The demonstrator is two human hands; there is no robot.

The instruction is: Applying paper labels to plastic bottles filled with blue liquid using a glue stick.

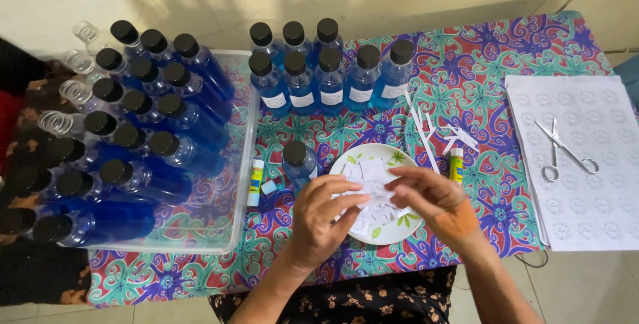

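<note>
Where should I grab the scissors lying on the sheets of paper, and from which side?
Grip the scissors at the two ring handles, which lie toward the near edge of the white sheets. The blades are spread and point away toward the far left, so probably come from above on the near side, fingers into the rings, clear of the tips.
</note>
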